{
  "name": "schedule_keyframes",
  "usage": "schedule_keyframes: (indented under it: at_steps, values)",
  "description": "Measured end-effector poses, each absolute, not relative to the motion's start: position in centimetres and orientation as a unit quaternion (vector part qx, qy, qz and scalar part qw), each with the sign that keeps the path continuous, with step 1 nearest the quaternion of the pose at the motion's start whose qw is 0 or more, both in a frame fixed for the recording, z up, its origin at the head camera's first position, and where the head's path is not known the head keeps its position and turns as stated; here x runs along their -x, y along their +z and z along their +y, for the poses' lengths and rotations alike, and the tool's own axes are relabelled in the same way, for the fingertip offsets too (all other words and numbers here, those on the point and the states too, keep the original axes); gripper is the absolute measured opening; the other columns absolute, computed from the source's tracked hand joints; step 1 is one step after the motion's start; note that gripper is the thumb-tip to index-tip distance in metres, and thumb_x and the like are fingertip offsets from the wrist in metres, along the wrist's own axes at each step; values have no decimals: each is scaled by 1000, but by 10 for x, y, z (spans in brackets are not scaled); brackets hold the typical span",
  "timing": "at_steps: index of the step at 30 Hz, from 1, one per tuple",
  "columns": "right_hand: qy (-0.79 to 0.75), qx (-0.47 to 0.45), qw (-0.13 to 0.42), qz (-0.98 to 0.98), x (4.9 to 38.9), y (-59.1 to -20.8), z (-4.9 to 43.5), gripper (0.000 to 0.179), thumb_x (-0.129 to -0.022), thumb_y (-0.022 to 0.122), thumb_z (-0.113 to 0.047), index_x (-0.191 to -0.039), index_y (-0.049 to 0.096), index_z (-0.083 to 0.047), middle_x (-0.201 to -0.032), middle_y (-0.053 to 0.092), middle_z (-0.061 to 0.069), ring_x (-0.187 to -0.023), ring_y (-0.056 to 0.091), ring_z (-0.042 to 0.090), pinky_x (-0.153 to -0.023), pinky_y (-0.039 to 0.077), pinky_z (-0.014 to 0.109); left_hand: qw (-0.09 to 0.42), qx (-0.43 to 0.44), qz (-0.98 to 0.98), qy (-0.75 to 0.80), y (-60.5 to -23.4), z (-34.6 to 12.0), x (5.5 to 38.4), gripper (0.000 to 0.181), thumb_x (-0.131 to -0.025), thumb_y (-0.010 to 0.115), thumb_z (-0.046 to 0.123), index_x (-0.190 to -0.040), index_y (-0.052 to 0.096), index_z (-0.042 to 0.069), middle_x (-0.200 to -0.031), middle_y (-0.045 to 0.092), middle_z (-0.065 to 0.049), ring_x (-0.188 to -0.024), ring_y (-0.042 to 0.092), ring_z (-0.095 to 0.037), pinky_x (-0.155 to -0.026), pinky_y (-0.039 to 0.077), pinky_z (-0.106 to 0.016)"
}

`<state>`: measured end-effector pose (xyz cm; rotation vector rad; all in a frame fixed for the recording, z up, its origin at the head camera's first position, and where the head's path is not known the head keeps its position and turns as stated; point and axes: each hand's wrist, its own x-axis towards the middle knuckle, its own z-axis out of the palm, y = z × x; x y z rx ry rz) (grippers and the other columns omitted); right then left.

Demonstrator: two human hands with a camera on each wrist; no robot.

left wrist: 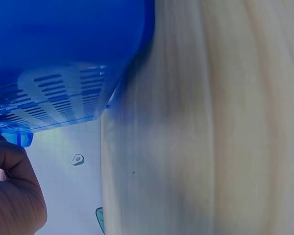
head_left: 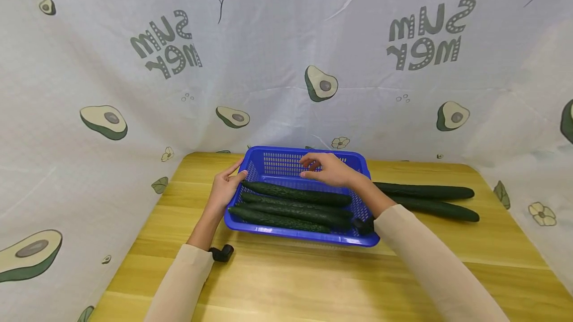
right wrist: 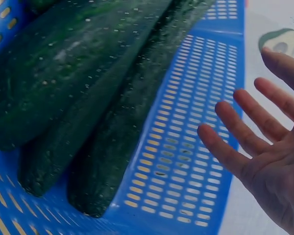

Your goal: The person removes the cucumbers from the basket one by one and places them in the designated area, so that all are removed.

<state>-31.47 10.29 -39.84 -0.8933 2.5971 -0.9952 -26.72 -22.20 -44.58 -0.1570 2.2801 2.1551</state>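
Note:
A blue plastic basket with slotted walls holds several dark green cucumbers lying lengthwise, mostly toward its near side. At the basket's left end, my left hand grips the rim, thumb on the inner side. The left wrist view has this hand with curled fingers at the rim and the basket's slotted underside above the table. Over the basket's far right part hovers my right hand, holding nothing. Its fingers are spread and relaxed beside the cucumbers in the right wrist view.
Two more cucumbers lie on the wooden table right of the basket, partly behind the right forearm. A white cloth printed with avocados hangs behind the table and along its sides. Black wrist devices sit near both wrists.

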Motion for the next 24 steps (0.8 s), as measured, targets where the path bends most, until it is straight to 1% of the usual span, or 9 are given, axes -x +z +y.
schedule_keyframes:
  at_steps: [5, 8, 12, 14, 20, 24]
  values:
    - [-320, 317, 135, 883, 317, -408, 97, 50, -101, 68, -34, -143, 59, -7, -135, 66, 16, -121, 65, 31, -101, 55, 51, 6, 58, 725, 686, -445, -223, 268, 53, -101, 68, 23, -151, 54, 25, -75, 78, -2, -67, 75, -16, -61, 62, -30]
    - [-308, 326, 154, 880, 317, -414, 95, 52, -101, 68, -34, -143, 58, -6, -137, 64, 19, -121, 65, 34, -101, 55, 51, -7, 55, 726, 685, -452, -222, 269, 50, -100, 70, 26, -148, 57, 29, -71, 76, 3, -64, 74, -13, -59, 61, -28]
    - [-303, 332, 180, 875, 315, -421, 93, 53, -101, 68, -34, -144, 57, -5, -137, 64, 21, -122, 66, 35, -100, 56, 50, -10, 54, 727, 685, -454, -221, 269, 49, -99, 71, 27, -147, 59, 29, -72, 77, 4, -65, 74, -13, -60, 62, -28]
    - [-303, 330, 195, 873, 315, -422, 93, 54, -101, 68, -34, -144, 57, -6, -138, 64, 20, -123, 65, 35, -100, 56, 49, -10, 55, 727, 684, -455, -221, 269, 51, -99, 71, 27, -148, 58, 27, -73, 77, 4, -65, 74, -13, -60, 62, -28]
    - [-301, 329, 244, 861, 315, -426, 92, 54, -100, 69, -35, -145, 57, -7, -140, 63, 16, -127, 63, 37, -101, 56, 49, -12, 58, 730, 681, -455, -221, 270, 50, -99, 71, 29, -148, 58, 28, -76, 78, 2, -66, 75, -13, -61, 62, -29]
    - [-284, 334, 260, 861, 315, -427, 92, 51, -100, 69, -37, -144, 59, -13, -141, 63, 15, -130, 61, 37, -102, 55, 49, -13, 58, 730, 681, -453, -221, 270, 50, -99, 71, 30, -147, 59, 30, -79, 79, 1, -67, 75, -14, -61, 62, -29]
